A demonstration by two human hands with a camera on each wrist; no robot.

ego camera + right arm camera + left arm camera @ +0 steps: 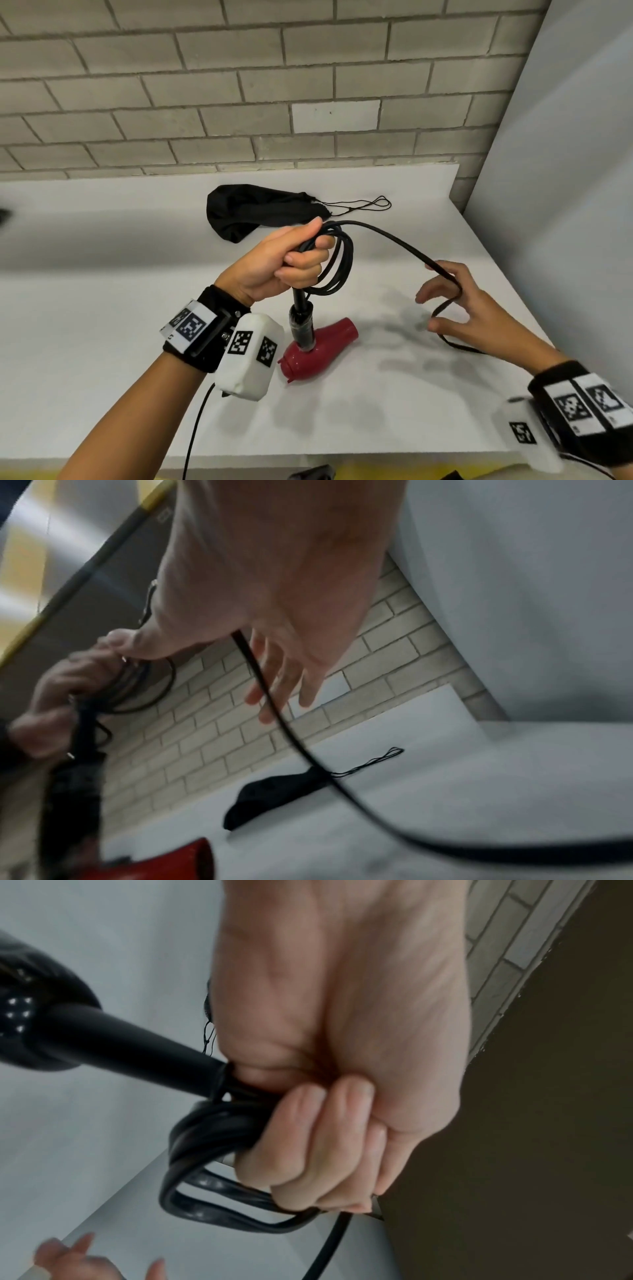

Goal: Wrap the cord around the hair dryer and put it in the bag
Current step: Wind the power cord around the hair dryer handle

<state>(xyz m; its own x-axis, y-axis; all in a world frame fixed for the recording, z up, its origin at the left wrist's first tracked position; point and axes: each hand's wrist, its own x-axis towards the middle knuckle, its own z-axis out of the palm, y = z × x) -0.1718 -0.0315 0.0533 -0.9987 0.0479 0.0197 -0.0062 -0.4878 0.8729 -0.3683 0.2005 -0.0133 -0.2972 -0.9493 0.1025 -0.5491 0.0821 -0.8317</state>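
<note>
The red hair dryer (318, 349) stands nose-down on the white table (102, 308), its black handle (301, 318) pointing up. My left hand (301, 263) grips the top of the handle together with several coils of the black cord (337, 267). From there the cord arcs right and lies loosely across the spread fingers of my right hand (452, 301), then trails toward my wrist. The left wrist view shows the fist (325, 1123) closed over the cord loops (205, 1191). In the right wrist view the fingers (284, 669) are straight, with the cord (308, 758) passing under the palm. The black drawstring bag (246, 212) lies flat behind.
The bag's thin drawstrings (363, 205) trail right on the table. A brick wall (239, 102) backs the table and a white panel (565, 171) bounds it on the right. The table's front edge (342, 457) is close to me.
</note>
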